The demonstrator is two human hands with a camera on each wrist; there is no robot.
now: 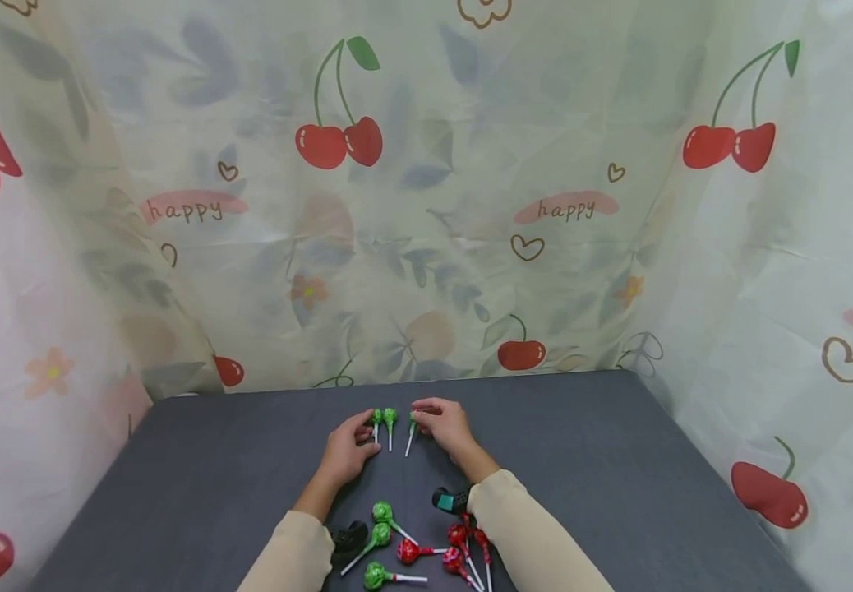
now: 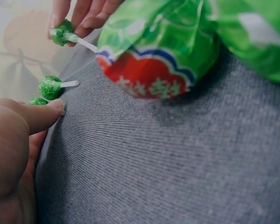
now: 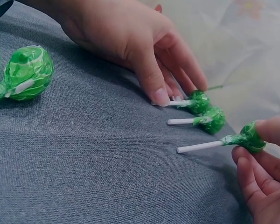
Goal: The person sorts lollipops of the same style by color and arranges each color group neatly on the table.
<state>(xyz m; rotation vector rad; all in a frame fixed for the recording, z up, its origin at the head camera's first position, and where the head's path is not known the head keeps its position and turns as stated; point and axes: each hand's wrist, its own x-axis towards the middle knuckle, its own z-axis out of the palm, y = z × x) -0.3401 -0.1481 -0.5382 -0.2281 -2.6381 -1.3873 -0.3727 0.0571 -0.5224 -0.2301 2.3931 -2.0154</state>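
At the far part of the table my left hand (image 1: 348,450) holds a green-wrapped lollipop (image 3: 199,101), thumb at the stick's end and a fingertip at the candy. Just right of it a second green lollipop (image 1: 390,418) lies with its white stick toward me, untouched. My right hand (image 1: 447,423) pinches a third green lollipop (image 3: 250,138) by its wrapped head. That one's stick slants toward me, apart from the other two. In the left wrist view, the left hand's thumb and finger partly hide the lollipop they hold.
Nearer me lie several green lollipops (image 1: 381,534) and several red lollipops (image 1: 408,552), the red ones partly under the right forearm. Dark bands circle both wrists. A cherry-patterned curtain (image 1: 426,247) surrounds the dark grey table (image 1: 234,485) at the back and sides.
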